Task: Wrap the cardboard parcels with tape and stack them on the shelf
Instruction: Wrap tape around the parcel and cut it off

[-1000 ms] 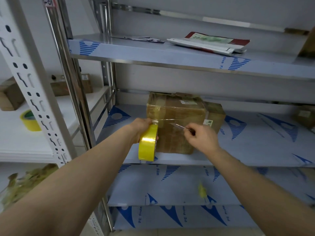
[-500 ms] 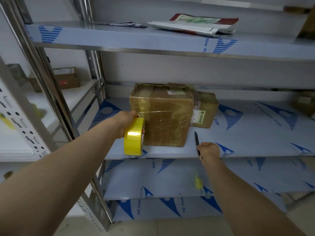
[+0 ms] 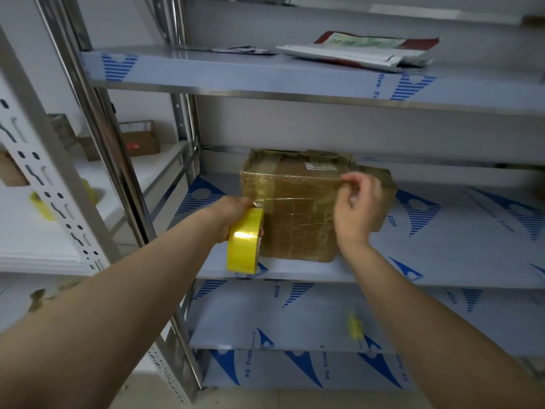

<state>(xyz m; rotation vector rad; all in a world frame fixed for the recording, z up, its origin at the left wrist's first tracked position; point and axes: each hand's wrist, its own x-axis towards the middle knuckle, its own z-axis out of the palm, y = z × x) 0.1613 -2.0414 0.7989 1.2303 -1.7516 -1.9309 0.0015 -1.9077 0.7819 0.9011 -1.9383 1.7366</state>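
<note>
Cardboard, already glossy under bands of clear tape, makes up the parcel (image 3: 298, 214), which sits on the middle shelf (image 3: 442, 261) towards its left end, with a smaller parcel (image 3: 388, 184) touching it on the far right side. A yellow tape roll (image 3: 244, 243) stands on edge just beside the parcel's near left corner, and a short strip runs from it onto the near face. The left grip (image 3: 233, 211) is wrapped round that roll. The right grip (image 3: 358, 208) is up at the parcel's top near edge by the right corner, fingers curled and fingertips (image 3: 348, 180) on the edge; whether they pinch tape or only press I cannot tell.

The step looks like running another band round the parcel. To do it well, I would hold the roll close to the face so the strip stays short and taut, draw it level rather than slanting, and have the right grip brace the parcel, since the film-covered shelf looks slick and the box could slide. Smoothing each length down before turning the corner should stop creases and bubbles.

Flat mailer bags (image 3: 354, 51) lie on the upper shelf, and a brown box (image 3: 138, 137) sits on the rack at far left
</note>
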